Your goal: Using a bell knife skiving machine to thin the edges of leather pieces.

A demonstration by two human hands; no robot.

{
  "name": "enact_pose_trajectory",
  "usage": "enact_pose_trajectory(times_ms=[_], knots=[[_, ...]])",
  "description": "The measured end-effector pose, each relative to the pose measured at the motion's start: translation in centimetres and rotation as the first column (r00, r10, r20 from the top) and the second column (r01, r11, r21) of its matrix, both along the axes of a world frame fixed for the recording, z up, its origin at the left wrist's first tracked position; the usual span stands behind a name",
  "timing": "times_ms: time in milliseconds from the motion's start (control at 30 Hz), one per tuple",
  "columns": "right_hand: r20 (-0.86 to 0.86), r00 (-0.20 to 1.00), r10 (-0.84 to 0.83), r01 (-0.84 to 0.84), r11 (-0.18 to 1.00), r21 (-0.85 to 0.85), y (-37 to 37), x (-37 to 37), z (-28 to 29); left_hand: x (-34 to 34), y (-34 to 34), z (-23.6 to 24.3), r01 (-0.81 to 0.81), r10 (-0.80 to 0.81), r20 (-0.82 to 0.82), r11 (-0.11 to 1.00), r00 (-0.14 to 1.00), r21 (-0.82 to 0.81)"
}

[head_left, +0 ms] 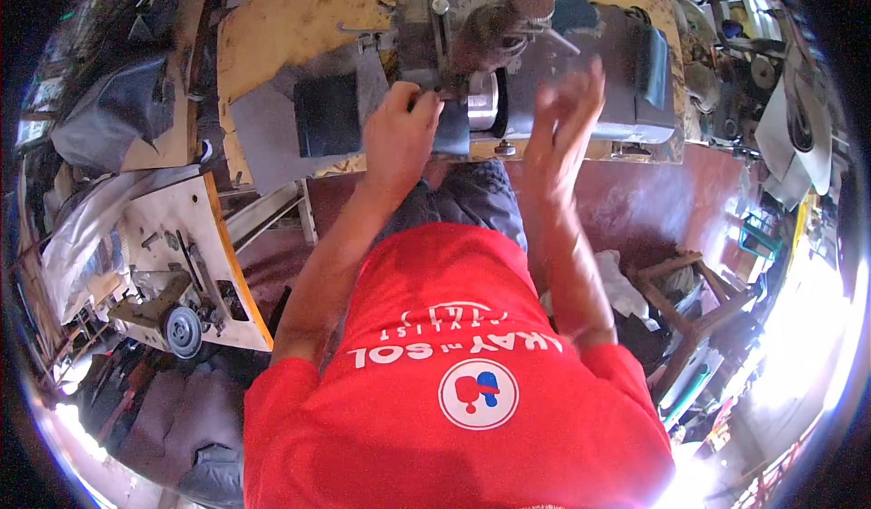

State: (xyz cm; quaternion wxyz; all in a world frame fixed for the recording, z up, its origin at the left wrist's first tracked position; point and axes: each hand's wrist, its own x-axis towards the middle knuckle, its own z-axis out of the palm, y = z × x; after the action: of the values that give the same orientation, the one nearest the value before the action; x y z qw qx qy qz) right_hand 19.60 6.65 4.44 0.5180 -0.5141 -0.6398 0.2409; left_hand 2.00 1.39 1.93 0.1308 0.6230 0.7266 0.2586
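My left hand (pixel 397 137) is at the front of a grey bench-mounted machine (pixel 445 33), its fingers bent and pressed together close to the machine's working point. What they pinch is too small and too hidden to name. Just right of those fingertips is a shiny metal cylinder (pixel 483 101). My right hand (pixel 568 123), somewhat blurred, is raised to the right of the cylinder with its fingers stretched out and nothing seen in it. A dark square sheet piece (pixel 327 115) lies left of my left hand. A smaller dark blue piece (pixel 456 134) sits below the working point.
The machine stands on a worn yellow-brown tabletop (pixel 272 46), with a grey sheet (pixel 272 137) at its left. A grey curved cover (pixel 603 83) extends right. To the left stands a white-topped machine table (pixel 181 219) with a wheel; at right, a wooden frame (pixel 680 305).
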Motion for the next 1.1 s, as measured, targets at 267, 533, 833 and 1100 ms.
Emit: enact_pose_trajectory(times_ms=[267, 533, 833, 1100], knots=[[0.012, 0.964, 0.265, -0.223, 0.834, -0.505, -7.9, -0.2, -6.4, -2.3, -2.3, -3.7, 0.356, -0.218, -0.411, 0.886, 0.885, 0.297], [-0.062, 0.97, 0.234, -0.232, 0.825, -0.515, -6.8, -0.4, -6.2, -1.9, -2.4, -4.5, 0.356, -0.23, -0.392, 0.89, 0.891, 0.286], [-0.073, 0.995, 0.071, -0.1, 0.823, -0.559, -5.9, 4.6, -6.9, 0.5, -2.1, -4.9, 0.306, -0.202, -0.339, 0.907, 0.919, 0.29], [0.11, 0.98, -0.167, 0.198, 0.887, -0.416, -4.7, 11.2, 0.0, -2.4, -3.4, -3.9, 0.184, -0.144, -0.143, 0.926, 0.979, 0.328]])
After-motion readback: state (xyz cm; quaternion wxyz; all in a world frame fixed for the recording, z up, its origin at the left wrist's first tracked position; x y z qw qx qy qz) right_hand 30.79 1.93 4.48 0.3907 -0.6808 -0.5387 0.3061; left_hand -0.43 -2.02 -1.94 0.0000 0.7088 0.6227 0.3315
